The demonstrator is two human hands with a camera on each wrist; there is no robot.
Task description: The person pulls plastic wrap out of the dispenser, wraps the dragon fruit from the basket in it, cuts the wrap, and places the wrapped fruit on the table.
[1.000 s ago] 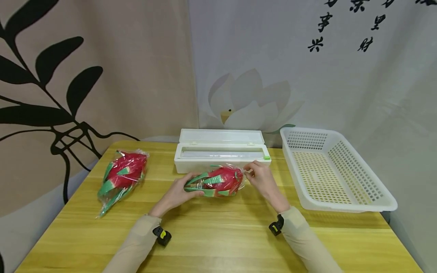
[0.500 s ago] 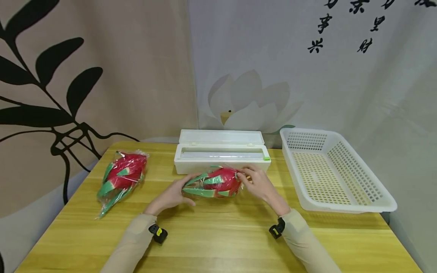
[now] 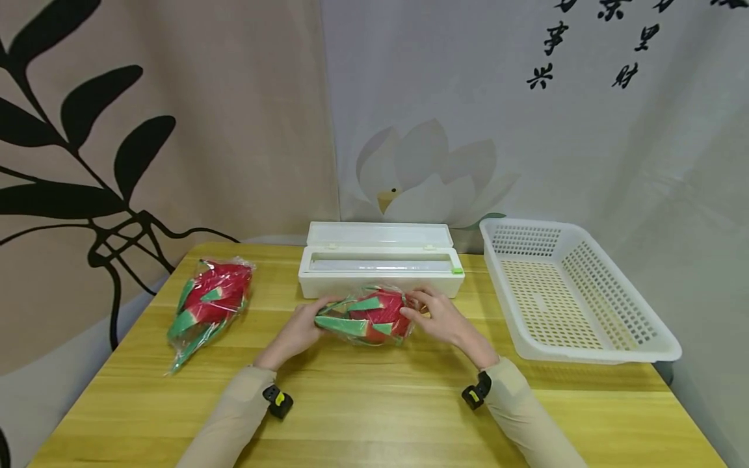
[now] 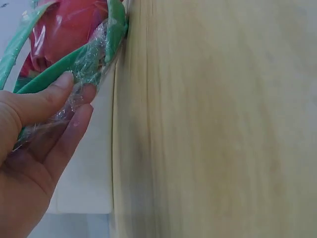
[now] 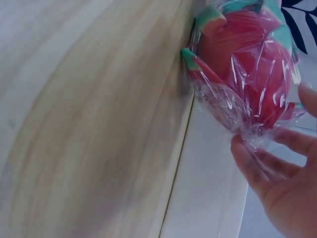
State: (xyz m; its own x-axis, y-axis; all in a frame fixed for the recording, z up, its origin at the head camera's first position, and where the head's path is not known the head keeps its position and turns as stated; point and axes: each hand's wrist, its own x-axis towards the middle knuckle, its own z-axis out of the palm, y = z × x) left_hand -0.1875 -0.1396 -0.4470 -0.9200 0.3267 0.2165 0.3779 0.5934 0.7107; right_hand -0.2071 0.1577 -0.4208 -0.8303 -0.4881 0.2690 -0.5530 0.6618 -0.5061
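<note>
A red dragon fruit with green-tipped scales (image 3: 380, 315), wrapped in clear plastic film, is between the two hands in front of a white box. My left hand (image 3: 301, 335) holds its green-tipped left end. In the left wrist view the thumb (image 4: 49, 99) lies over a green scale and the fingers are behind the film. At the red end is my right hand (image 3: 441, 318), its fingers around the fruit. In the right wrist view several fingertips (image 5: 240, 148) touch the gathered film at this end.
The open white box (image 3: 380, 286) holds a roll of film (image 3: 380, 266) and stands at the table's back. Another wrapped dragon fruit (image 3: 213, 299) lies at left. A white perforated basket (image 3: 585, 357) sits at right on the wooden table (image 3: 374, 416).
The right hand has shifted left, from the loose film onto the fruit's end. The fruit has rolled between the hands. The left hand loosened, then closed on the green end again.
</note>
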